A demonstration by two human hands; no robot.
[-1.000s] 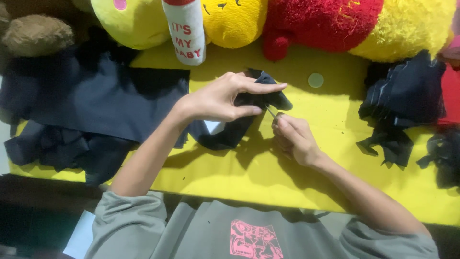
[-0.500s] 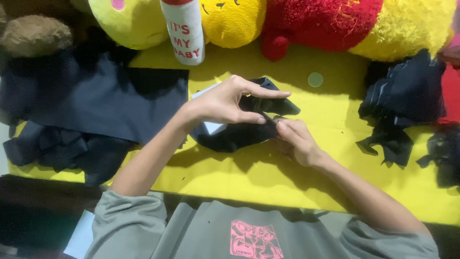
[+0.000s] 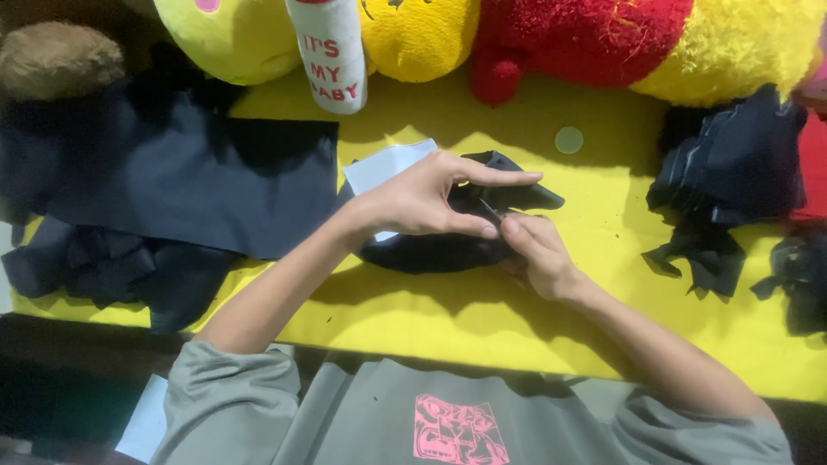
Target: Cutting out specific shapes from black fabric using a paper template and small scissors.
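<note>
Black cloth [image 3: 431, 251] pinched between left hand [image 3: 413, 200] fingers and right hand [image 3: 536, 251] fingertips, on yellow table [image 3: 482, 319].

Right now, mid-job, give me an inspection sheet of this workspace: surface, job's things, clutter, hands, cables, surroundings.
Surface: yellow table, a small pale round disc on it.
Job's things: small black fabric piece under both hands; white paper piece lies partly beneath the left hand.
Clutter: large dark cloth sheet at left; black fabric scraps at right.
Hands: left hand pinches the fabric from above; right hand grips its edge, with a thin dark item I cannot identify.
Cables: nothing seen.
Surroundings: yellow plush toys, red plush toy, white cylinder with lettering along the far edge.
</note>
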